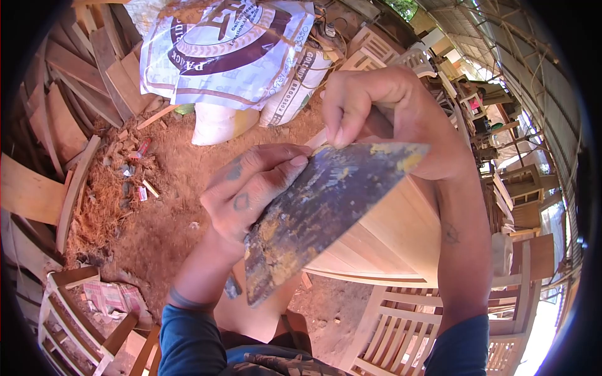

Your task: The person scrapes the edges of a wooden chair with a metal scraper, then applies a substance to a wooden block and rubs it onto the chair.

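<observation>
Stained plate is right up front, your left hand gripping its edge, your right hand's fingers pinched together at the top edge. Looks like edge work, so I'd say keep that left hold steady. Wooden panel beyond, white sack farther off.

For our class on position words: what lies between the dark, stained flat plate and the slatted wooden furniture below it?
A pale wooden panel lies between the plate and the slatted furniture, head view.

stained dark plate, tilted, held up
</observation>
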Motion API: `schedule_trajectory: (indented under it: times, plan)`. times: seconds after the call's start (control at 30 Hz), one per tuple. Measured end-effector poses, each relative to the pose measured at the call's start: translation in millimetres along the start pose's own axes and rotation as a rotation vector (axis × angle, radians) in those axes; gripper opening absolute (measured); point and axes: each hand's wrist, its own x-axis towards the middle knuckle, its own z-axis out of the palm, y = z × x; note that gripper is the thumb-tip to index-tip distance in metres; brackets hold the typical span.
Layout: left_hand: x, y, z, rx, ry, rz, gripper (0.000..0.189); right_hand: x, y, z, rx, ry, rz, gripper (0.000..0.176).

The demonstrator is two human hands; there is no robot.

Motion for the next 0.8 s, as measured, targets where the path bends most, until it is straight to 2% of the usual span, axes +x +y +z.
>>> schedule_trajectory:
  times: [0.07,0.17,0.27,0.37,0.57,0.67,0.8]
  plan:
    - [3,4,-1,0.019,0.014,-0.018,0.013,0,-2,-3,-0.063,-0.031,0.047,0.020]
    - [2,8,-3,0.007,0.000,-0.100,0.022,-2,-2,-5,-0.097,-0.014,0.104,0.025]
    - [6,9,0,-0.025,0.009,-0.146,0.023,-3,2,-2,0.078,0.065,0.045,0.026]
    - [8,8,0,-0.019,-0.002,-0.141,0.023,-2,1,-3,0.152,0.014,-0.002,0.025]
    - [4,4,1,-0.035,-0.012,-0.181,0.023,0,2,-6,-0.037,0.004,0.045,0.019]
    - [-7,1,7,-0.050,0.051,-0.253,0.019,0,-6,-6,-0.145,0.005,0.176,0.017]
    - [-3,13,12,-0.381,0.238,-0.524,0.019,2,-6,4,-0.189,0.139,0.219,0.022]
